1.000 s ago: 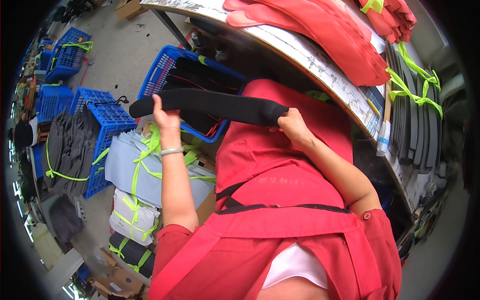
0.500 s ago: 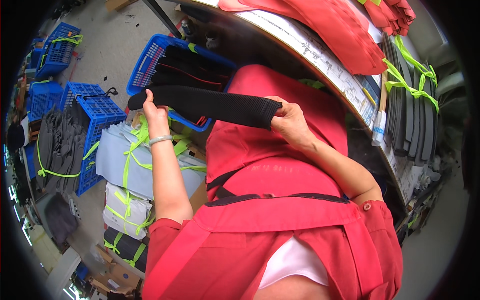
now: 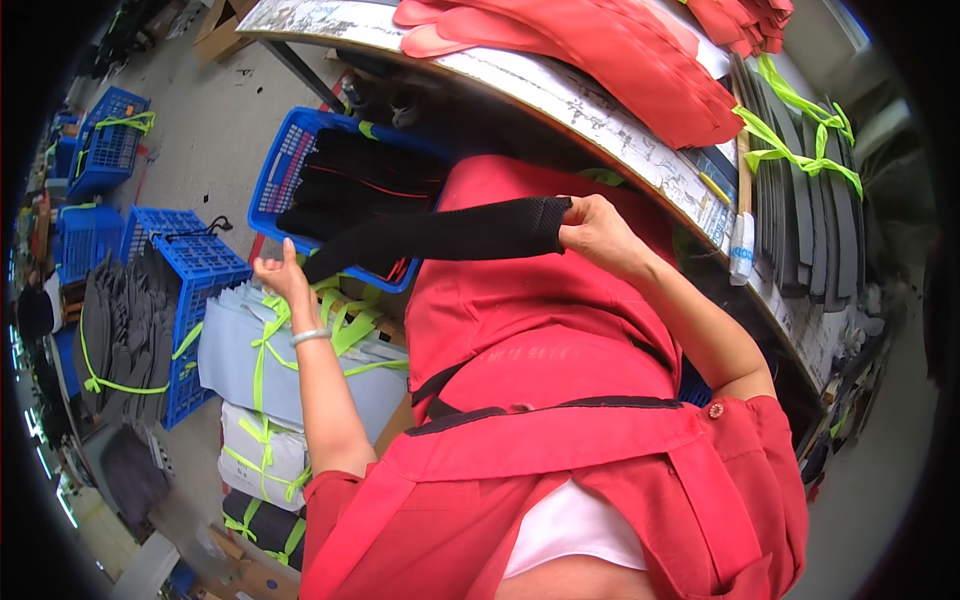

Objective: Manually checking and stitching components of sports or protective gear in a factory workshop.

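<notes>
A long black fabric strip (image 3: 450, 232) with a mesh-like texture stretches across in front of me, over my red apron (image 3: 540, 345). My right hand (image 3: 592, 232) pinches its right end between thumb and fingers. The left end hangs lower, beside my left hand (image 3: 287, 278), whose fingers are apart and which wears a pale bangle at the wrist. Behind the strip stands a blue plastic basket (image 3: 262, 190) holding black fabric pieces (image 3: 375, 170), some with red edges.
A worn white worktable (image 3: 570, 110) at the upper right bears red fabric pieces (image 3: 600, 65) and a tied stack of grey strips (image 3: 800, 200). Light-blue bundles (image 3: 240, 345) with yellow-green ties sit at my left, near a blue crate (image 3: 195, 250) and grey pieces (image 3: 125, 330).
My left hand has let go of the strip's left end, which now droops. My right hand keeps its pinch and has moved slightly right. The whole view has shifted a little.
</notes>
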{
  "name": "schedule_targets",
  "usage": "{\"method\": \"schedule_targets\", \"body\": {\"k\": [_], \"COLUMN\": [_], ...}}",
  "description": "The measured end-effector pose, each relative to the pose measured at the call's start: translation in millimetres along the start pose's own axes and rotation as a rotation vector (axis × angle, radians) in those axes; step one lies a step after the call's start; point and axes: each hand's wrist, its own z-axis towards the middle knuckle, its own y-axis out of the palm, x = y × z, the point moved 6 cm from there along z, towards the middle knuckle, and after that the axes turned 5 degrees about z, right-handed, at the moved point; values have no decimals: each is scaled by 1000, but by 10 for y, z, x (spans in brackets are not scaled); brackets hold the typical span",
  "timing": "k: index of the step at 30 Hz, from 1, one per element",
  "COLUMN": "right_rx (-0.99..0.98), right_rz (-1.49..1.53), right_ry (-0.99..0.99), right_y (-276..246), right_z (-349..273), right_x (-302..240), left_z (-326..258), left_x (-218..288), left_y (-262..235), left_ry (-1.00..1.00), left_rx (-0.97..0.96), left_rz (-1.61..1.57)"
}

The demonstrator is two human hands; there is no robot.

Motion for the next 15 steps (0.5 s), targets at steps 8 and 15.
{"method": "schedule_targets", "body": {"k": [8,15], "right_rx": [-184,247], "right_rz": [-76,225], "right_ry": [-238,-339], "right_y": [245,-194], "right_z": [58,91], "right_x": [-511,-521], "left_z": [-2078,-2280], "left_x": [2421,2561], "left_y": [565,542], "left_ry": [249,34], "left_rx": [-1696,-1701], "left_rz": [58,-14]}}
